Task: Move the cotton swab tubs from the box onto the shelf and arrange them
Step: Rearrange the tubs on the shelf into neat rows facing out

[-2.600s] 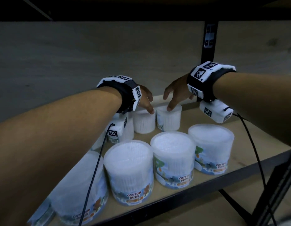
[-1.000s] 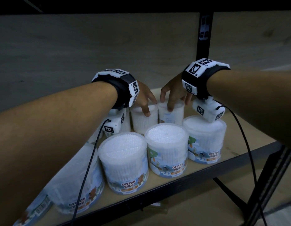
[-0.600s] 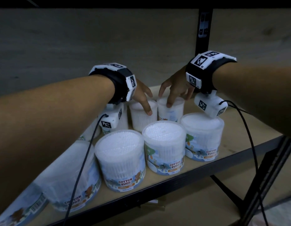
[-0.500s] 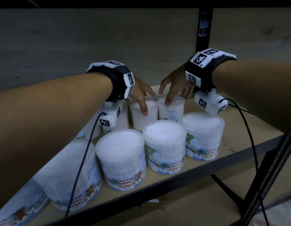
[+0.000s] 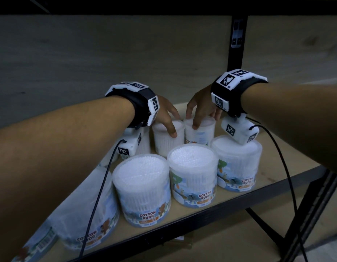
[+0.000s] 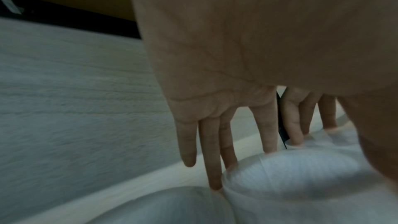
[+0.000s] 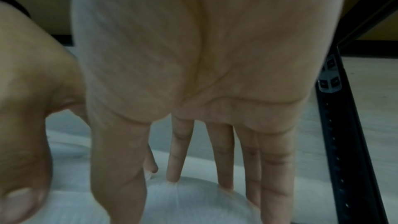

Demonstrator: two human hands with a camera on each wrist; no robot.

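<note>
Small white cotton swab tubs stand in the back row of the wooden shelf (image 5: 277, 163). My left hand (image 5: 168, 120) reaches down over one small tub (image 5: 163, 146), thumb on its near side. In the left wrist view the fingers (image 6: 212, 159) hang straight behind the far rim of that tub (image 6: 301, 176). My right hand (image 5: 199, 110) holds the neighbouring small tub (image 5: 201, 136) from above, thumb on the front rim. In the right wrist view the fingertips (image 7: 225, 168) sit at the far edge of its lid (image 7: 193, 202).
Three large "Cotton Buds" tubs (image 5: 192, 173) line the shelf's front edge, with another (image 5: 84, 214) under my left forearm. A further small tub (image 5: 145, 146) stands behind the left wrist camera. A black upright post (image 5: 236, 44) rises at the back right. Bare shelf board lies to the right.
Both hands have stayed on the two back tubs and lowered onto their lids. The two tubs now stand closer together and nearer the front row.
</note>
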